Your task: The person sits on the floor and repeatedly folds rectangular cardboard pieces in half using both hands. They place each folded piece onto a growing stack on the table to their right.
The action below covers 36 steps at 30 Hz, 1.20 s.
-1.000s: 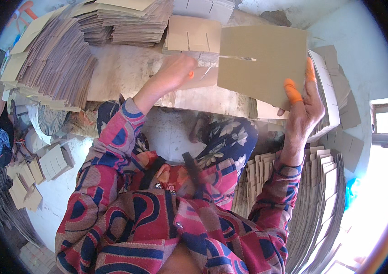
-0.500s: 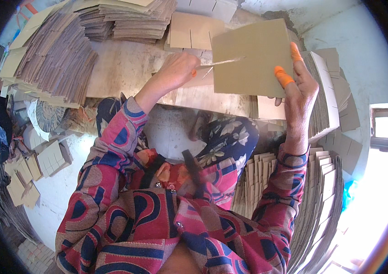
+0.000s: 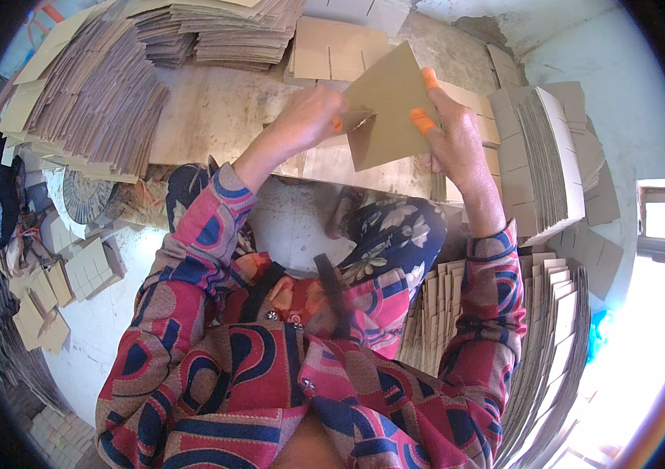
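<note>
Stacks of cardboard (image 3: 98,102) ring the worn table (image 3: 215,109) — their far ends cut off by the rim. Above it, the right hand (image 3: 457,144) and left hand (image 3: 309,117) both grip a cardboard sheet (image 3: 387,105); its lower corner hides the left fingertips.

A flat brown cardboard sheet (image 3: 389,105) is held up between two hands above a low worn wooden work table (image 3: 215,109). The left hand (image 3: 306,117) grips the sheet's left edge; the right hand (image 3: 451,137) holds its right side. Behind the sheet, on the table, lies a small pile of slotted cardboard pieces (image 3: 332,51). Far left on the table rests a large fanned stack of cardboard sheets (image 3: 86,94). To the right stands an upright bundle of cardboard sheets (image 3: 547,156). Small slotted cardboard squares (image 3: 86,270) lie on the floor, lower left.
</note>
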Each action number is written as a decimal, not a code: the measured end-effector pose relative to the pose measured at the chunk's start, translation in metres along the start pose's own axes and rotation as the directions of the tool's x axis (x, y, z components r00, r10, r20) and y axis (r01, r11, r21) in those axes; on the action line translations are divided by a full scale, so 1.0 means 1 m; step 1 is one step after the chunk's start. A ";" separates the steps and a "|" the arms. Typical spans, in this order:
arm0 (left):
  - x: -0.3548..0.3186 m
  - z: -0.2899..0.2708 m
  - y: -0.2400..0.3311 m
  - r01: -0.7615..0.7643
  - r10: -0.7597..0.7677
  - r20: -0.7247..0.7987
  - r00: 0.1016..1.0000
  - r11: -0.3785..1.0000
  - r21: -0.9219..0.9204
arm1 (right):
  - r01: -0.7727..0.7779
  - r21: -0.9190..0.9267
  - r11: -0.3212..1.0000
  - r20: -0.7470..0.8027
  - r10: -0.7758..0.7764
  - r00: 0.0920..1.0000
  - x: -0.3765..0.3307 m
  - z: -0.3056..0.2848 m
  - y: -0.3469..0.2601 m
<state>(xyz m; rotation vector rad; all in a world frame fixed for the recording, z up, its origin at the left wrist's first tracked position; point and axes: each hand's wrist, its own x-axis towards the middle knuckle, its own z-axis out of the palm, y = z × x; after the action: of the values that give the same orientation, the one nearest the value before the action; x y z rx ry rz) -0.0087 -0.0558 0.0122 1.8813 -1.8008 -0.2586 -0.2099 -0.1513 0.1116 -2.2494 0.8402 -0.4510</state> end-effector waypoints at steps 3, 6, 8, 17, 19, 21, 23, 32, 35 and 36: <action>-0.001 0.004 0.002 0.006 -0.006 0.003 1.000 0.998 0.065 | 0.029 -0.055 0.998 0.012 -0.028 1.000 0.005 0.001 0.003; -0.002 0.005 0.004 -0.014 0.016 -0.030 0.999 0.999 0.050 | 0.031 -0.005 1.000 0.010 -0.030 0.999 0.005 -0.001 -0.002; 0.000 0.005 0.005 -0.024 0.025 -0.025 0.999 0.999 0.029 | 0.031 0.008 0.999 0.022 -0.032 0.999 0.005 -0.003 -0.004; 0.010 0.009 0.003 0.050 -0.052 0.060 0.997 0.998 0.043 | 0.041 0.057 0.998 0.087 -0.046 0.995 0.012 -0.006 0.004; 0.008 0.007 0.008 0.048 -0.050 0.032 0.998 0.998 0.034 | 0.053 0.050 0.997 0.102 -0.058 0.993 0.014 -0.007 -0.004; 0.004 0.007 0.013 0.013 -0.013 -0.079 0.997 1.000 0.006 | 0.077 -0.057 0.995 0.165 -0.066 0.984 0.018 -0.004 -0.002; 0.004 0.011 0.008 -0.018 0.018 -0.111 0.994 1.000 0.004 | 0.145 -0.176 0.974 0.199 -0.109 0.974 0.022 0.006 0.011; 0.004 0.009 0.018 0.038 -0.037 -0.077 0.996 0.999 0.007 | 0.340 -0.300 0.891 0.236 -0.276 0.932 0.006 0.030 0.031; 0.008 0.014 0.021 -0.002 0.002 -0.060 0.998 1.000 0.004 | 0.297 -0.378 0.877 0.248 -0.213 0.945 0.003 0.040 0.051; 0.010 0.015 0.020 -0.022 0.023 -0.048 0.999 1.000 0.012 | 0.298 -0.403 0.865 0.261 -0.203 0.944 0.001 0.043 0.057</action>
<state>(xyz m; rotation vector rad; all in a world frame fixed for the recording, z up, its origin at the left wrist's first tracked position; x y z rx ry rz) -0.0319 -0.0682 0.0111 1.8580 -1.7939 -0.1942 -0.2119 -0.1634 0.0407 -2.7868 0.5764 -0.1363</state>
